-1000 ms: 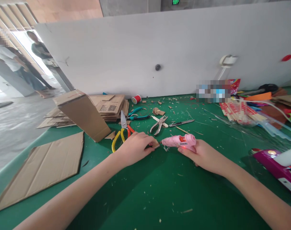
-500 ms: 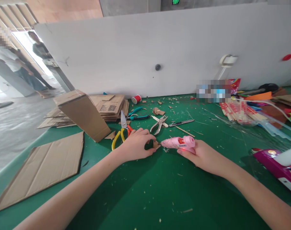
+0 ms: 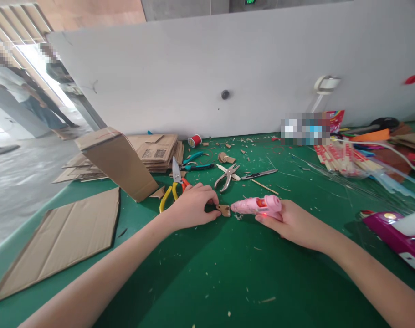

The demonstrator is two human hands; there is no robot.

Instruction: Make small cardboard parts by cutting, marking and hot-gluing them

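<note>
Near the middle of the green desk (image 3: 214, 282), I have the left hand (image 3: 194, 207) pinching one end of a small cardboard piece (image 3: 223, 210) between thumb and fingertips, while the right hand (image 3: 292, 223) is wrapped around the grip of a pink glue gun (image 3: 253, 206). Over the last second the piece has turned: the fingers covered much of it, and now more of its face shows, with its free end towards the gun. The gun has barely shifted; its nozzle sits just beside that end, and from this far off I can't tell whether they touch. I read the turn as presenting the free end better for gluing.

Counting what else I can see: one pair of shears (image 3: 176, 176) with a yellow handle, partly behind the left hand; one pair of teal-and-black pliers (image 3: 201, 167); one silver plier-type tool (image 3: 232, 171); one craft knife (image 3: 260, 174); one thin wooden stick (image 3: 264, 186); one spool of red thread (image 3: 194, 140). Over on the left I count one tilted cardboard box (image 3: 120, 166) and one flat cardboard sheet (image 3: 62, 241), with a stack of cardboard (image 3: 156, 152) behind whose layers I can't number. Over on the right lie one purple device (image 3: 380, 227), cut off by the edge of my view, and a bundle of red-and-white wrapped sticks (image 3: 345, 157), too crowded to count.
</note>
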